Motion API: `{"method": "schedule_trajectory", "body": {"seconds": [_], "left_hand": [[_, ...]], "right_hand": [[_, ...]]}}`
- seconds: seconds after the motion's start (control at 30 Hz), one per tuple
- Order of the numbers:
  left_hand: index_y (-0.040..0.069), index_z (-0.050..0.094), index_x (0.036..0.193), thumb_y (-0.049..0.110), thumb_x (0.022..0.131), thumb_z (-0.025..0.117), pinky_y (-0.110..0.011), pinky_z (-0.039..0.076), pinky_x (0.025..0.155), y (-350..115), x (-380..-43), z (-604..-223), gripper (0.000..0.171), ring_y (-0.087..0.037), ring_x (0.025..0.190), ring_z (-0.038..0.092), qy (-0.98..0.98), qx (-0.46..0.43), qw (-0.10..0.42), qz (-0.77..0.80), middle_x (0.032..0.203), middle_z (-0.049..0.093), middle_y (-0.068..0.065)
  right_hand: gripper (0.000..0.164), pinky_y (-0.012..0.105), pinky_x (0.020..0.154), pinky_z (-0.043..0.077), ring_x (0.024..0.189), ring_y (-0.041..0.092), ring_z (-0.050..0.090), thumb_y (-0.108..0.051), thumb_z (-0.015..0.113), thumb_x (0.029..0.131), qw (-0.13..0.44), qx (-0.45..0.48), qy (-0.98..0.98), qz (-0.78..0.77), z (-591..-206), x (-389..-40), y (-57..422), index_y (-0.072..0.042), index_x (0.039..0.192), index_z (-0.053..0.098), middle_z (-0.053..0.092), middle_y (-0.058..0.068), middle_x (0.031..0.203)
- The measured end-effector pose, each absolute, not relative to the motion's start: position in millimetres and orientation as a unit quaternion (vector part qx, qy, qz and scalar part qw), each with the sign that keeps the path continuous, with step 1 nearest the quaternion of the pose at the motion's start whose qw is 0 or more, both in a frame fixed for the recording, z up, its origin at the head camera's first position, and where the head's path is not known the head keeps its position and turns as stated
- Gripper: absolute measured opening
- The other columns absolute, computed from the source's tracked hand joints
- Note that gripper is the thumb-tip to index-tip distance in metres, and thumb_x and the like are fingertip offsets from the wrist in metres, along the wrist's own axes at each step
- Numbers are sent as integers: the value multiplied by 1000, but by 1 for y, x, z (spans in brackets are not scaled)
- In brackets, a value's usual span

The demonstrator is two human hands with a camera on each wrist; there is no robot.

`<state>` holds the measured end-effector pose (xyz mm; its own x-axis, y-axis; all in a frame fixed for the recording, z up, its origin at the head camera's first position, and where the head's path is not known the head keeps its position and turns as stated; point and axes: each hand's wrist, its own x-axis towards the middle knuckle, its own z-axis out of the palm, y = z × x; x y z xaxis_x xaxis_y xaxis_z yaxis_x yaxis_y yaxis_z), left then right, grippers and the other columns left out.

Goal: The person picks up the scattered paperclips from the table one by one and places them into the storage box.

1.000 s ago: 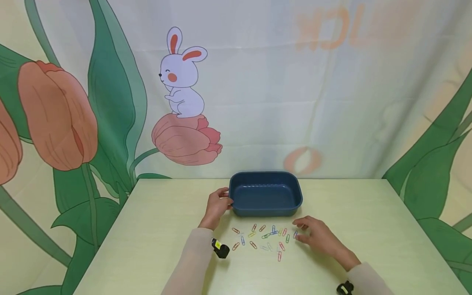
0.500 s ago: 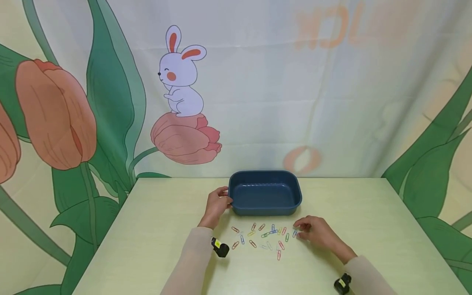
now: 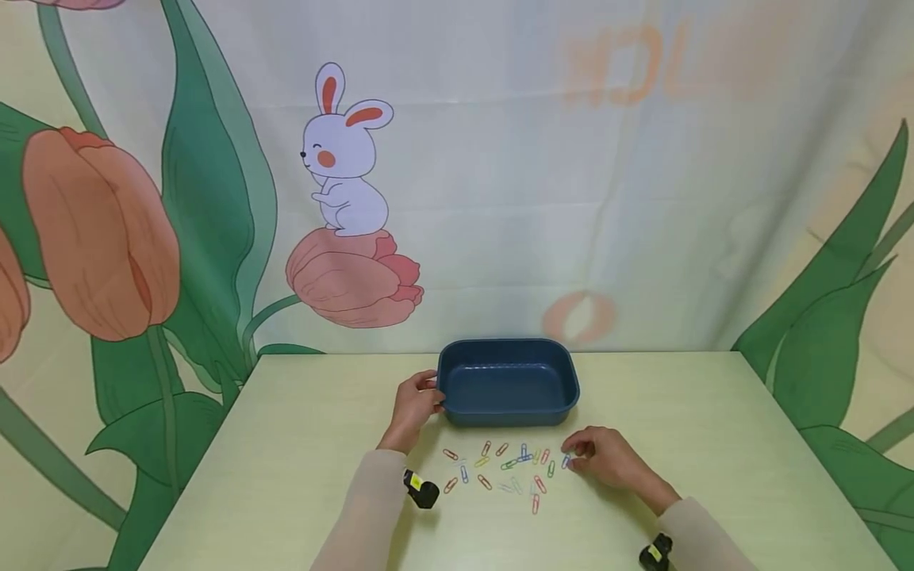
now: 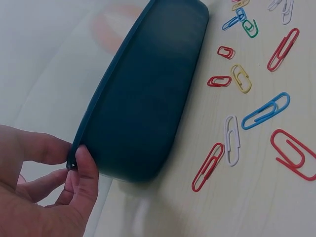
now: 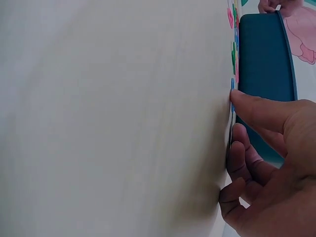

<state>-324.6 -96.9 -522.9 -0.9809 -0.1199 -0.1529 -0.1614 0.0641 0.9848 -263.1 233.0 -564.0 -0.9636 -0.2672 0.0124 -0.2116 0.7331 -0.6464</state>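
A deep blue rectangular container (image 3: 508, 420) stands at the back of the table. My left hand (image 3: 414, 404) grips its left rim; in the left wrist view the thumb (image 4: 86, 173) lies on the outer wall below the rim. Several coloured paper clips lie scattered in front of the container, among them a red paper clip (image 3: 535, 503) and a green one. My right hand (image 3: 610, 458) is at the right end of the scatter. Its thumb (image 5: 247, 101) touches a blue paper clip (image 3: 566, 461) lying on the table, with the other fingers bent and a gap between thumb and forefinger.
The pale table (image 3: 714, 444) ends at a hanging cloth (image 3: 485, 198) printed with a rabbit and tulips, close behind the container. A small black camera (image 3: 421, 489) sits on the left wrist, another (image 3: 655, 553) on the right.
My right thumb has closed in on the blue paper clip, narrowing the gap to the fingers. The left hand keeps its grip on the container. The head view has shifted slightly.
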Motion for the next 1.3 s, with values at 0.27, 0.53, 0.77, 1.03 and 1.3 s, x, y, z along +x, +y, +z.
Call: {"method": "schedule_trajectory", "body": {"seconds": [0.27,0.53,0.77,1.03,1.3], "left_hand": [[0,55,135,-8,83,57,-34,59,75,-94,-322,-521,52,-15,72,57,730,-102,14,675,120,57,-25],[0,56,133,-8,83,56,-33,59,74,-94,-320,-525,51,-14,72,57,729,-108,17,676,118,57,-24],[0,56,133,-7,84,56,-32,58,73,-94,-318,-525,50,-15,73,57,731,-107,19,674,118,57,-24],[0,55,134,-6,85,57,-32,58,74,-94,-319,-527,49,-15,73,57,733,-104,19,672,117,57,-23],[1,54,136,-6,87,57,-29,57,71,-96,-323,-523,50,-17,75,58,729,-100,22,676,118,54,-23]], "right_hand": [[13,23,66,39,73,11,48,-7,76,82,42,-138,933,-328,-563,-262,234,-17,89,72,58,-5,77],[14,21,64,39,72,8,48,-6,75,82,45,-146,933,-325,-571,-261,236,-19,83,69,58,-7,77],[12,21,64,38,72,8,48,-6,75,83,49,-149,932,-328,-568,-258,236,-17,82,69,56,-6,76],[11,20,63,39,70,7,47,-7,74,83,46,-151,933,-322,-566,-256,235,-17,81,68,55,-7,76],[12,21,65,38,71,9,48,-8,73,84,49,-135,938,-315,-565,-261,232,-17,79,67,56,-6,76]]}}
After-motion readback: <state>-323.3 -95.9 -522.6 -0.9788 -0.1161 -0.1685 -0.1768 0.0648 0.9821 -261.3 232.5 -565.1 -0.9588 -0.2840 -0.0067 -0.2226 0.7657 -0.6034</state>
